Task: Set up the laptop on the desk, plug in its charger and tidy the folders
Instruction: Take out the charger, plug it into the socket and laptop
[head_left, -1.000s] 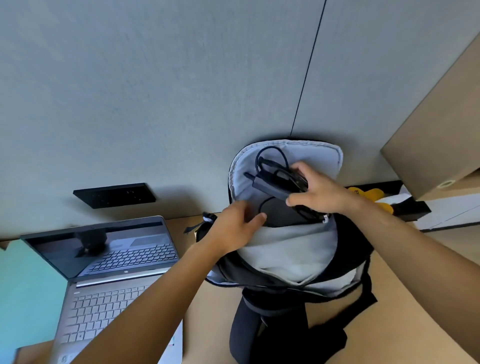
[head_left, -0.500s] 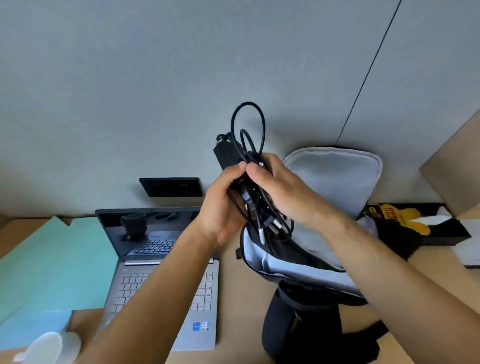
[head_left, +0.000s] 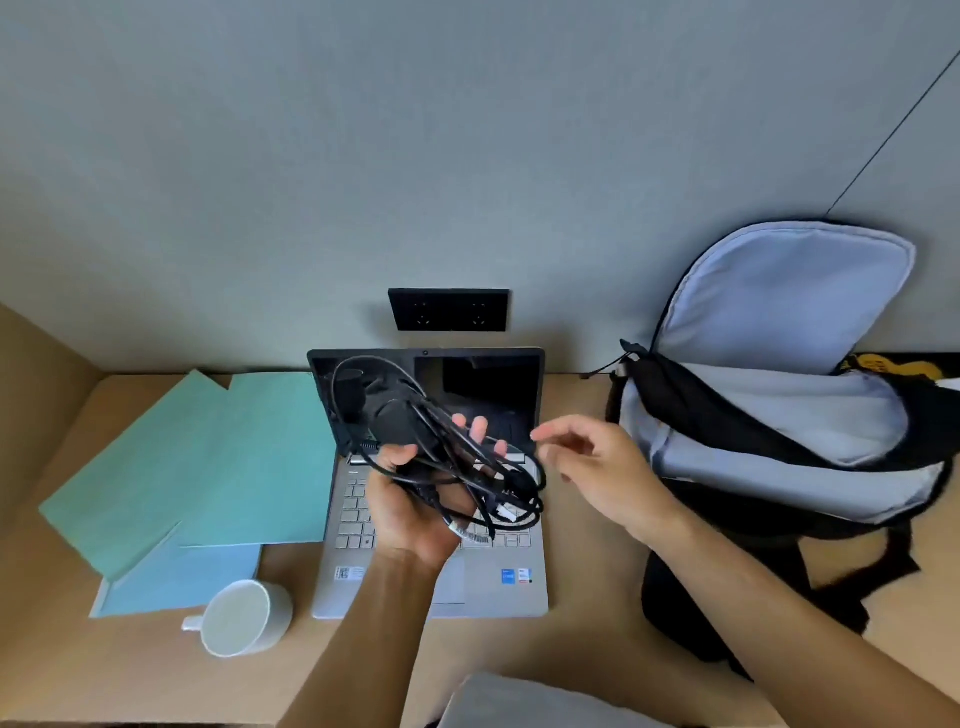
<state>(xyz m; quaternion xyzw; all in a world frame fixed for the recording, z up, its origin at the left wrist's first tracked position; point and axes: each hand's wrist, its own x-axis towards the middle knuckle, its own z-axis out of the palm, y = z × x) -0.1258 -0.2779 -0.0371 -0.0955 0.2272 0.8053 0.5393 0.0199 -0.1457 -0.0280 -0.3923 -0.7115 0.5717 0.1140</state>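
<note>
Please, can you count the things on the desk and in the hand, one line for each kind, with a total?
Laptop: 1
Charger with tangled cable, held in the left hand: 1
Folders: 3, two green, one blue
Mug: 1
Backpack: 1
Total: 7

I count one laptop, open on the desk. One charger, a single tangled bundle, lies in my left hand; my right hand holds nothing, so two hands in all. Folders: two green ones overlapping, and one blue one under them, three together, though more could be hidden beneath. One white mug. One backpack, unzipped. One black socket plate on the wall, with two outlets in it. One black and yellow thing behind the backpack; I cannot tell what.
</note>
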